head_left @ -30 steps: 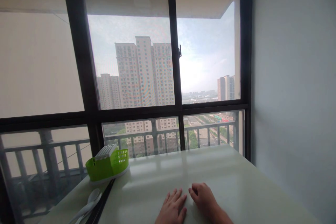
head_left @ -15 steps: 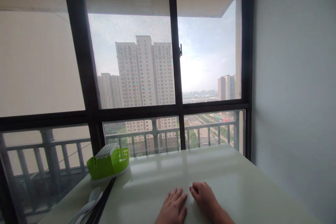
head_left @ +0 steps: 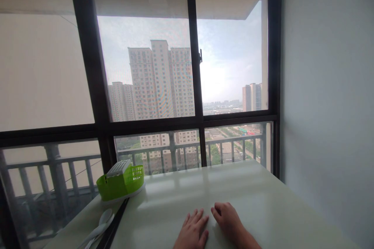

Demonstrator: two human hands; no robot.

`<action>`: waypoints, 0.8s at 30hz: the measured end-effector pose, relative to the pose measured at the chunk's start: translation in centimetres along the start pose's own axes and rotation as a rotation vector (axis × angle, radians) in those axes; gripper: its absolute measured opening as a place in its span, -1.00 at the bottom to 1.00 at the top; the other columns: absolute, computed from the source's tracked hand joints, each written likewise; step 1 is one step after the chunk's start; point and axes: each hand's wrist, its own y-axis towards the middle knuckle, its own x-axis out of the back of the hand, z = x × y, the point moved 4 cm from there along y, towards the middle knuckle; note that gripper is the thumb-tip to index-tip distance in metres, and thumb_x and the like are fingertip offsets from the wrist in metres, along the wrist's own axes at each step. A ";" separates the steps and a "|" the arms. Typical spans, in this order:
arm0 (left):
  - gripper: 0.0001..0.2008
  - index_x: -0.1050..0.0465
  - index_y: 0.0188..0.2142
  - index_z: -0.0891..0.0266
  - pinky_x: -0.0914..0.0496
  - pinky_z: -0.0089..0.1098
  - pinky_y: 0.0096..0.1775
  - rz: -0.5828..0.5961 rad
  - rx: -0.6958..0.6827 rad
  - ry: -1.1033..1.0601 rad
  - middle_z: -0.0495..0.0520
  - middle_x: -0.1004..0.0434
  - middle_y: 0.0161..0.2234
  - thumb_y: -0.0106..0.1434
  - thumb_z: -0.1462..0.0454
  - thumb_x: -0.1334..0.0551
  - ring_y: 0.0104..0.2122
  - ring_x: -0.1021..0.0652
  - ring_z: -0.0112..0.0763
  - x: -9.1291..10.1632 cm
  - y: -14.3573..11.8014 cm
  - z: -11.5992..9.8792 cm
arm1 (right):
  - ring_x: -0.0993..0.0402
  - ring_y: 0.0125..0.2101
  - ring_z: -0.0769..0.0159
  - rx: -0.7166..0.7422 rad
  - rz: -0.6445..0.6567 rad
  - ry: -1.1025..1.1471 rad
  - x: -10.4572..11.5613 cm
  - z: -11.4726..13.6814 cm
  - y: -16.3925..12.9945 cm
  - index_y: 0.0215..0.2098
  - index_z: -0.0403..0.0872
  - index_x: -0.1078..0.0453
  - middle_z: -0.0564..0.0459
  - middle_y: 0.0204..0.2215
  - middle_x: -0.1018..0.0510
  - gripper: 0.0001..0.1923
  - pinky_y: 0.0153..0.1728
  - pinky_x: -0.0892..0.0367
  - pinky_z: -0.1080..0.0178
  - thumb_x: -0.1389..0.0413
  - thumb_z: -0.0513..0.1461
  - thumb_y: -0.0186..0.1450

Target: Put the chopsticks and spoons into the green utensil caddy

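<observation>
My left hand [head_left: 193,230] lies flat on the pale table [head_left: 233,181], palm down, with its fingers spread and nothing in it. Just right of it, my right hand [head_left: 229,220] rests on its side on the table. Its fingers are curled in, and no object shows in them. A narrow gap parts the two hands. To the left lie white spoons [head_left: 101,225], bowls toward the window, beside dark chopsticks [head_left: 114,225]. Behind these stands a bright green cutlery holder [head_left: 115,187] with a white slotted part on top. Neither hand touches any of these.
A dark-framed window [head_left: 152,125] runs along the table's far side, with a railing [head_left: 172,149] and tall buildings [head_left: 160,81] outside. A plain pale wall [head_left: 327,85] rises on the right.
</observation>
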 end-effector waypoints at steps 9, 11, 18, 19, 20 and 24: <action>-0.48 -0.23 0.33 -0.14 -0.01 0.04 0.39 -0.017 -0.006 0.011 -0.03 -0.11 0.40 0.39 0.08 -0.11 0.39 -0.16 -0.11 0.2 -0.2 -0.1 | -0.20 -0.54 0.42 -0.005 -0.005 0.004 0.0 -0.1 0.1 -0.52 -0.10 -0.38 0.08 -0.57 -0.47 -0.63 -0.44 0.14 0.27 -0.07 -0.16 0.44; -0.48 -0.24 0.32 -0.14 -0.02 0.03 0.39 -0.016 -0.008 0.017 -0.03 -0.11 0.40 0.39 0.07 -0.11 0.39 -0.16 -0.12 0.1 -0.2 -0.1 | -0.16 -0.55 0.43 -0.001 -0.008 0.010 0.0 0.0 0.1 -0.53 -0.10 -0.36 0.09 -0.59 -0.45 -0.63 -0.44 0.15 0.27 -0.07 -0.16 0.43; -0.65 -0.52 0.06 0.11 -0.22 -0.10 0.29 -0.166 0.012 -0.069 0.15 -0.46 0.21 0.33 0.19 -0.14 0.25 -0.39 -0.14 2.0 -0.4 -1.6 | -0.10 -0.56 0.44 -0.007 -0.014 0.028 0.1 -0.1 0.1 -0.54 -0.11 -0.33 0.13 -0.62 -0.38 -0.63 -0.45 0.16 0.27 -0.07 -0.18 0.42; -0.73 -0.55 -0.08 0.15 -0.32 -0.16 0.21 -0.208 -0.009 -0.105 0.17 -0.56 0.08 0.33 0.18 -0.14 0.13 -0.49 -0.17 2.8 -0.8 -2.2 | -0.09 -0.56 0.44 -0.011 -0.011 0.027 0.0 -0.2 0.1 -0.55 -0.11 -0.32 0.13 -0.62 -0.37 -0.63 -0.45 0.16 0.27 -0.08 -0.18 0.42; -0.76 -0.55 -0.21 0.16 -0.41 -0.22 0.08 -0.245 -0.043 -0.150 0.17 -0.61 -0.07 0.34 0.14 -0.14 -0.02 -0.55 -0.21 3.8 -1.3 -2.9 | -0.09 -0.56 0.44 -0.013 -0.007 0.025 -0.1 -0.2 0.2 -0.55 -0.11 -0.32 0.13 -0.62 -0.36 -0.63 -0.45 0.16 0.27 -0.08 -0.18 0.42; -0.57 -0.48 -0.41 0.12 -0.45 -0.32 -0.31 -0.383 -0.147 -0.300 0.08 -0.53 -0.39 0.32 -0.13 -0.14 -0.41 -0.49 -0.32 8.6 -4.6 -4.7 | -0.09 -0.55 0.44 -0.004 -0.006 0.035 -0.3 -0.4 0.3 -0.55 -0.11 -0.30 0.13 -0.62 -0.35 -0.63 -0.45 0.17 0.27 -0.07 -0.17 0.42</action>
